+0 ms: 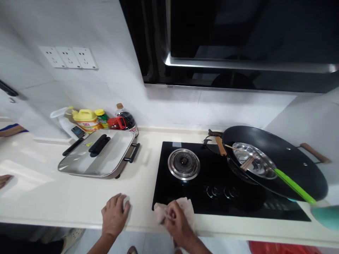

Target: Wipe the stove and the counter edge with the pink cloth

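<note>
My right hand (177,224) is closed on a pale pinkish wiping cloth (186,208). The cloth lies bunched across the front left corner of the black glass stove (172,188) and the counter edge. My left hand (114,213) rests palm down on the white countertop (79,199), its fingers loosely bent and holding nothing. Behind it sits an electric pan (113,171) with black handles, covered by a glass lid (79,158). A round burner (184,164) shows on the stove's left side, with the control knobs (217,191) to its right.
A large black wok (293,169) on the right holds a metal bowl (262,173) and a green-handled utensil (293,185). Cleaner and sauce bottles (87,120) line the wall. A range hood (238,74) overhangs the stove. Another person's hand (4,180) shows at far left.
</note>
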The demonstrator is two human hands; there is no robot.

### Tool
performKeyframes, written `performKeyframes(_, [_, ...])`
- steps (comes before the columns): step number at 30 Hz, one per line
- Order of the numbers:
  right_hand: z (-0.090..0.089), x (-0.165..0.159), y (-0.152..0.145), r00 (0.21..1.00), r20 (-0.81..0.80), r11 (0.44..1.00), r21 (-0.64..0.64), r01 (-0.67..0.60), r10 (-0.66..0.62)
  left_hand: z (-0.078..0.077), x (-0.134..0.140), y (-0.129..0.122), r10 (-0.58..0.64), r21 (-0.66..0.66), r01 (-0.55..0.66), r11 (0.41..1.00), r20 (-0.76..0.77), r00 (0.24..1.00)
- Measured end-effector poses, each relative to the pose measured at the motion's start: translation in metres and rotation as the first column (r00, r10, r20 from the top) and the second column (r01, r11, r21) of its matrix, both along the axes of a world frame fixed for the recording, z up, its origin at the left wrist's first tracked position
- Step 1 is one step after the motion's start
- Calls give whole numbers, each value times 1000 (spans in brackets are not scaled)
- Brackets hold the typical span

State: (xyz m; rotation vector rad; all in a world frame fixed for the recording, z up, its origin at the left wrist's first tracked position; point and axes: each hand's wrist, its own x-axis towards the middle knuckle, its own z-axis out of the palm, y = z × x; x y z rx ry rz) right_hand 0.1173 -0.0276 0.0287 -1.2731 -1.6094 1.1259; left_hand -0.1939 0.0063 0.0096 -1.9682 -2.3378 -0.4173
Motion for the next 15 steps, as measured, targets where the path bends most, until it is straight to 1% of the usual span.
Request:
performKeyframes(1, [12,6,8,987,-153,995,-94,25,-40,0,0,0,0,3,0,1000,-1,1000])
performKeyframes(2, [24,14,17,956,-286,986,-166,26,-73,0,0,1,0,4,0,1000,-1,1000])
performKeyframes(3, [34,24,28,917,-389,978,-209,9,-92,0,0,1,2,2,-2,1000,0,1000])
performKeyframes(4, [41,35,40,886,-453,973,-230,-7,-101,0,0,1,3,-3,-3,1000,3,1000])
performKeyframes(5, [46,47,52,877,-471,970,-241,-25,-95,1,1,1,5,-12,-5,1000,6,1000])
performKeyframes(6, [48,60,64,898,-433,968,-248,-29,-84,2,1,1,6,-21,-5,1000,8,1000])
performKeyframes(7, [49,74,74,941,-330,967,-254,-7,-80,3,1,1,7,-29,-7,1000,10,1000])
performKeyframes(8, [47,87,83,981,-171,968,-246,46,-90,3,2,1,10,-34,-10,999,11,1000])
performKeyframes(9, [45,98,90,993,14,970,-213,117,-116,4,2,1,11,-37,-11,999,13,1000])
performKeyframes(10, [42,106,94,969,190,971,-153,185,-155,4,2,1,12,-38,-12,999,14,1000])
performKeyframes(11, [40,111,95,923,333,970,-74,232,-195,4,2,1,14,-35,-13,999,14,1000])
performKeyframes(12, [37,112,93,871,437,969,1,248,-223,4,2,1,13,-32,-13,999,15,1000])
performKeyframes(13, [34,109,88,827,515,971,52,232,-225,4,2,1,12,-30,-12,999,17,1000])
performKeyframes(15, [26,92,73,751,641,987,74,142,-156,4,2,1,14,-33,-13,999,25,1000])
